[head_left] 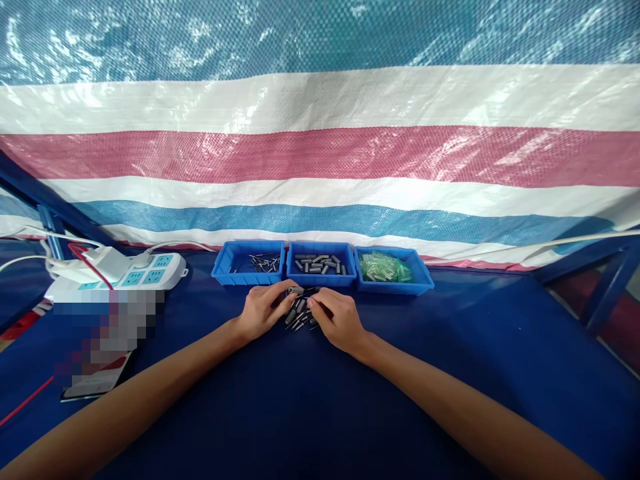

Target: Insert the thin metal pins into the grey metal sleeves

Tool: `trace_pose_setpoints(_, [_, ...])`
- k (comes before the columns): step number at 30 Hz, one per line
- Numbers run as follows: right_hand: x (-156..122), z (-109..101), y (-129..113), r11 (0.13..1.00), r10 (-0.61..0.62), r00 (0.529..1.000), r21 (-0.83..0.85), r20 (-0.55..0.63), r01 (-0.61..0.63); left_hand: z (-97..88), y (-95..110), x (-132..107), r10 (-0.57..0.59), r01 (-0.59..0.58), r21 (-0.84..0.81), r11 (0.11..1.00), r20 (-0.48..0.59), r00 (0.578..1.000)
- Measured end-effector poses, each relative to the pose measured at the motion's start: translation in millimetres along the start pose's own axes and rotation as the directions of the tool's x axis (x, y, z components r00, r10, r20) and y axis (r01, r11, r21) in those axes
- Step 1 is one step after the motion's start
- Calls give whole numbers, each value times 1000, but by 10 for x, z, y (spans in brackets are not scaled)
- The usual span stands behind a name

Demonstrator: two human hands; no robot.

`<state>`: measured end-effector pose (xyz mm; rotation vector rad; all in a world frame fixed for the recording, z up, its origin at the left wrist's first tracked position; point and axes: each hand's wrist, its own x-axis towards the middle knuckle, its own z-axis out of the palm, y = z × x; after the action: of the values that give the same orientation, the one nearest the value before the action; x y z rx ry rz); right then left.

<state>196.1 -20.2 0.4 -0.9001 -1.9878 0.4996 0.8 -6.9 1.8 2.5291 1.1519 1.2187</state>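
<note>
My left hand (265, 308) pinches a small grey metal cylinder (296, 290) between thumb and fingers, its open end facing me. Close beside it, my right hand (340, 317) has its fingertips pressed together. A thin dark piece (311, 291) shows between the hands; I cannot tell whether the right fingers grip it. Under both hands lies a small pile of grey cylinders and thin pins (300, 317) on the blue table, partly covered by the fingers.
Behind the hands stand three blue bins: thin pins in the left bin (223, 277), grey cylinders in the middle bin (323, 281), pale greenish pieces in the right bin (400, 289). A white power strip (170, 270) with cables and a phone (97, 383) lie left. A striped sheet (320, 153) hangs behind.
</note>
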Motion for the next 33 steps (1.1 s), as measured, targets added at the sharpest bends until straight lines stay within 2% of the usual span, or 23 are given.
trace_pose_setpoints(4, [-5, -3, 3, 1000, 12, 1000, -4, 4, -12, 8, -10, 3, 7, -7, 12, 1000, -3, 1000])
trace_pose_setpoints(9, [-8, -14, -2, 1000, 11, 1000, 7, -24, -11, 17, -24, 12, 14, -14, -60, 998, -4, 1000])
trace_pose_setpoints(18, [-35, -16, -4, 999, -42, 998, 20, -37, 43, -1, -5, 20, 60, -60, 2, 998, -38, 997])
trace_pose_setpoints(23, [-31, -14, 3, 995, -103, 995, 18, -7, 103, -25, 15, 19, 36, -37, -22, 999, -35, 999])
trace_pose_setpoints(27, [-24, -12, -2, 987, -161, 986, 1, 36, 161, -31, 23, 18, -45, 44, -64, 997, -20, 999])
trace_pose_setpoints(30, [-22, -9, -3, 993, -120, 993, 8, 17, 120, -30, 14, 18, -65, 65, -84, 994, 2, 998])
trace_pose_setpoints(33, [-24, -9, 3, 996, -86, 996, 15, 3, 85, -36, 3, 22, -20, 20, -72, 997, -1, 1000])
